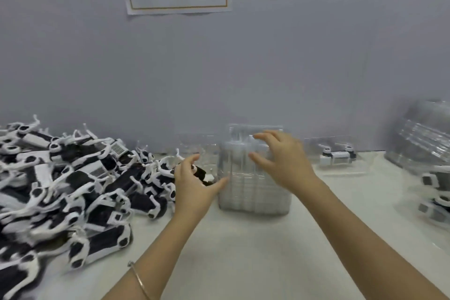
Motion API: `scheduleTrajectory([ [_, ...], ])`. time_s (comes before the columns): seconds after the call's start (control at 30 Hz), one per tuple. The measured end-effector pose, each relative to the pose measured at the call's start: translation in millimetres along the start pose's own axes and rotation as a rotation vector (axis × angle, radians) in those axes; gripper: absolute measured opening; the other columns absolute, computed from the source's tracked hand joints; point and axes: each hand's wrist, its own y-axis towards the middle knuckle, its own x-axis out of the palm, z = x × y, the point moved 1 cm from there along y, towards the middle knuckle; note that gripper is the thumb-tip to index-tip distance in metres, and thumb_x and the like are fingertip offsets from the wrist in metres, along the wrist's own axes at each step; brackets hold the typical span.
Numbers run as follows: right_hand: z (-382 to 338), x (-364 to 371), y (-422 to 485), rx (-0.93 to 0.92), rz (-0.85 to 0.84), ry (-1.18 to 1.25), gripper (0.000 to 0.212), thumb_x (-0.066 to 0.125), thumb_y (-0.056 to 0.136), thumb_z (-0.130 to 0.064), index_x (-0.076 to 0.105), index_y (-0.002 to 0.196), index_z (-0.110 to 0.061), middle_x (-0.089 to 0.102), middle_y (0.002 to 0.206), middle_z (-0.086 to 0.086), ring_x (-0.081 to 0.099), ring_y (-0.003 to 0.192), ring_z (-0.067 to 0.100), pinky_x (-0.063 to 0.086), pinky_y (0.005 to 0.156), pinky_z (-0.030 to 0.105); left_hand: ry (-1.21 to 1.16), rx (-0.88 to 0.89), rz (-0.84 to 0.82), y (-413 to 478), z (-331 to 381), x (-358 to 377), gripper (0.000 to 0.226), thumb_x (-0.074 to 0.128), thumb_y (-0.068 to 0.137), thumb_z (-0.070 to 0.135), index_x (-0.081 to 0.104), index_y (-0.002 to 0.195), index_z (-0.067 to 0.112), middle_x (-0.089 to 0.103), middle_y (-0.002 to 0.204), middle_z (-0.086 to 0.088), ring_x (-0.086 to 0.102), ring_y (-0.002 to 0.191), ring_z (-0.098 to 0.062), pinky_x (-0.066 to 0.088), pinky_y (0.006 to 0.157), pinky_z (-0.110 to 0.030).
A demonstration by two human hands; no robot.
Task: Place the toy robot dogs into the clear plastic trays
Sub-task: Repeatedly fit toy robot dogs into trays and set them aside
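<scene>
Clear tray stack (253,198), long axis toward wall, sits between hands; left hand (192,185) spread, thumb at its side; right hand (285,165) spread over top, neither gripping

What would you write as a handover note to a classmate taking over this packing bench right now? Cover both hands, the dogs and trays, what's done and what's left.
Left hand: open, holding nothing, thumb at the left side of the stack of clear trays.
Right hand: open, fingers spread over the stack's top; contact unclear.
Pile of toy dogs: loose on the table, left.
Done: one filled tray by the wall; further filled trays at the right edge.
Left: take a tray, load dogs from the pile.
</scene>
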Motion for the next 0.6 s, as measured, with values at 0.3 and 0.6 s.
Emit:
scheduleTrajectory([
  [0.3, 14, 21, 34, -0.117, -0.134, -0.368, 0.051, 0.04, 0.09, -0.068, 0.055, 0.122, -0.031, 0.067, 0.11, -0.014, 0.062, 0.102, 0.014, 0.03, 0.066, 0.029, -0.218, -0.099, -0.298, 30, -18, 54, 0.094, 0.097, 0.049, 0.032, 0.049, 0.13, 0.027, 0.063, 0.123, 0.011, 0.059, 0.117, -0.009, 0.048, 0.1, -0.03],
  [0.6, 17, 14, 35, -0.036, -0.031, -0.134, 0.043, 0.06, 0.08, -0.064, 0.07, 0.112, -0.037, 0.062, 0.082, -0.023, 0.06, 0.084, 0.008, 0.034, 0.062, 0.024, -0.281, -0.136, -0.195, 21, -25, 64, 0.108, 0.093, 0.044, 0.053, 0.039, 0.137, 0.043, 0.053, 0.098, 0.04, 0.054, 0.098, 0.014, 0.036, 0.074, 0.001],
])
